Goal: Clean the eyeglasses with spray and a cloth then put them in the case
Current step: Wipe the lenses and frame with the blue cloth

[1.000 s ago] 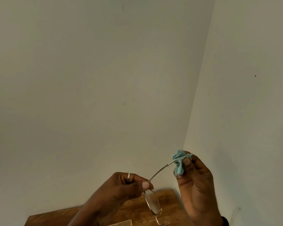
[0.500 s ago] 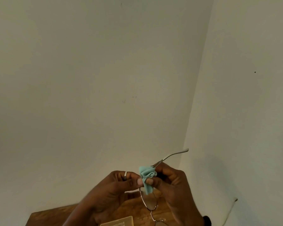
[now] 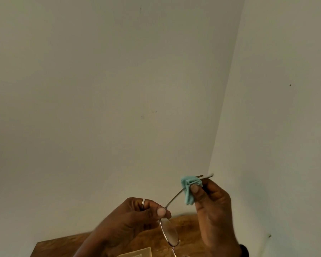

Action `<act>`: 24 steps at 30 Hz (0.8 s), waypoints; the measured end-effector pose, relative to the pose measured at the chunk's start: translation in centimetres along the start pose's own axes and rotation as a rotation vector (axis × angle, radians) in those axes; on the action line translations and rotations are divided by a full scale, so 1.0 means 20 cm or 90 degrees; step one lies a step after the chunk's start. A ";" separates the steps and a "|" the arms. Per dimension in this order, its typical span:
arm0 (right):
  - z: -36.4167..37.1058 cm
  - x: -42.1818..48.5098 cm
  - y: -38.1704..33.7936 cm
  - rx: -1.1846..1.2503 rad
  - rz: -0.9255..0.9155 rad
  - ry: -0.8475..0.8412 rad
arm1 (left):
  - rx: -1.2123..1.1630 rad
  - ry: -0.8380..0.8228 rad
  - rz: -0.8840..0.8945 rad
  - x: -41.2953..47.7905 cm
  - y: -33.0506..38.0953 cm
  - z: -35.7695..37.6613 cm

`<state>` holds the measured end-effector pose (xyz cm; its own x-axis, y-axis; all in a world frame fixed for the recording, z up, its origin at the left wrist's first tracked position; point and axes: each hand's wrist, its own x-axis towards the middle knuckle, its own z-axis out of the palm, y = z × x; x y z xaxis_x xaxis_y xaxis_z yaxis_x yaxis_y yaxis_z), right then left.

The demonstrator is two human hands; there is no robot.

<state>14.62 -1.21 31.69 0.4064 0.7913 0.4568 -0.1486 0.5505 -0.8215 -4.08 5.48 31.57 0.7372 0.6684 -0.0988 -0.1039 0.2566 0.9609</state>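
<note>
Thin metal-framed eyeglasses [image 3: 170,233] hang in the air above the table, one lens facing me edge-on and one temple arm stretched up to the right. My left hand [image 3: 135,217], with a ring on one finger, pinches the frame at the hinge. My right hand [image 3: 213,210] pinches a crumpled light-teal cloth [image 3: 190,188] around that temple arm close to its tip, and the pale tip sticks out past the cloth. No spray bottle or case shows in this view.
A brown wooden table [image 3: 59,246] lies at the bottom, pushed into a corner of two bare pale walls. A tan cardboard edge [image 3: 137,253] pokes in at the bottom. A thin cable [image 3: 267,238] hangs on the right wall.
My right hand slid the cloth down the temple arm to the hinge half a second ago, and has now slid it back out to near the tip. The left hand kept its hold.
</note>
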 end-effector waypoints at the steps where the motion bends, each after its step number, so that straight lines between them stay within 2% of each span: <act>1: -0.01 0.01 -0.01 0.015 -0.002 0.015 | 0.002 0.001 -0.001 0.00 0.00 0.00; 6: -0.05 0.03 -0.03 0.135 0.002 0.098 | 0.009 0.016 0.003 -0.01 0.01 -0.01; 9: -0.06 -0.01 0.01 0.238 0.043 0.159 | 0.016 0.037 0.012 -0.02 0.02 -0.01; 11: -0.06 -0.05 0.07 0.238 0.079 0.189 | 0.007 0.050 0.016 -0.02 0.02 -0.02; 14: -0.04 -0.09 0.14 0.118 0.085 0.131 | 0.000 0.047 0.010 -0.02 0.03 -0.02; 18: 0.00 -0.10 0.11 -0.152 0.042 -0.048 | -0.018 0.045 -0.003 -0.02 0.02 -0.01; 24: 0.04 -0.09 0.08 -0.148 0.037 -0.103 | 0.013 0.033 0.004 -0.04 0.00 0.00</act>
<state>12.89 -1.43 29.81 0.2517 0.8621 0.4398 0.0510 0.4420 -0.8955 -4.57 4.95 31.74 0.7006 0.7056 -0.1059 -0.0945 0.2389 0.9664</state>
